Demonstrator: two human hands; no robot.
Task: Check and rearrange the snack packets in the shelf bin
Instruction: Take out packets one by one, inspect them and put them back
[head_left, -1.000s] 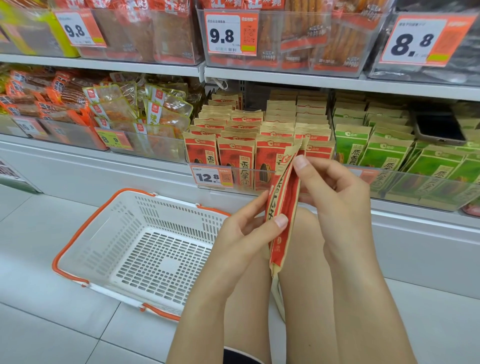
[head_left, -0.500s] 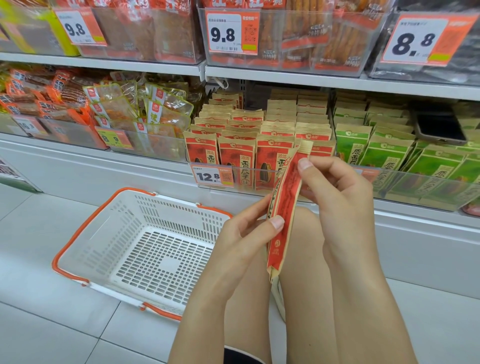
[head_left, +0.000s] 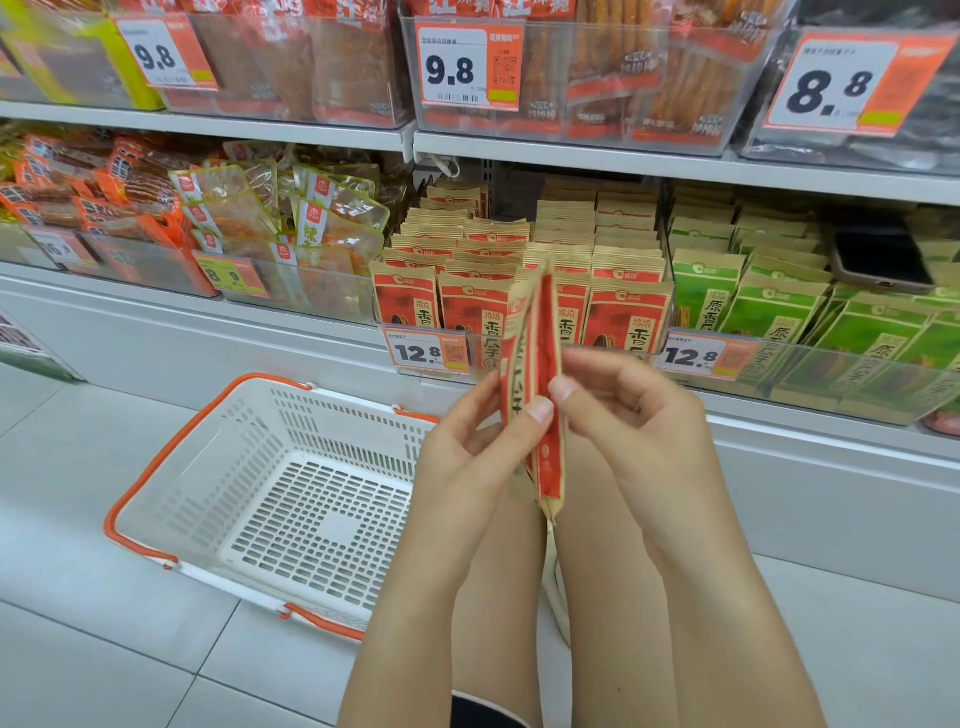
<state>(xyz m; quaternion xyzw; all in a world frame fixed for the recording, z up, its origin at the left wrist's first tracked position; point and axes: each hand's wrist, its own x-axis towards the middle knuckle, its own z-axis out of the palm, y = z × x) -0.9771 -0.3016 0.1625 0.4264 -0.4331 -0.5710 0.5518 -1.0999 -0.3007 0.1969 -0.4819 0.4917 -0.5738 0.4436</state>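
Head view: right hand (head_left: 631, 415) slid down red packet (head_left: 537, 384); left hand (head_left: 478, 441) still pinching it too.

Right hand (head_left: 631, 415) motion-blurred; held packet (head_left: 540, 384) edge-on, print unreadable.

Bare forearms, no sleeves; dark garment hem (head_left: 480, 713) with pale edge.

One head-worn view, forward and down, close over both hands; low shelf (head_left: 675, 169) just ahead
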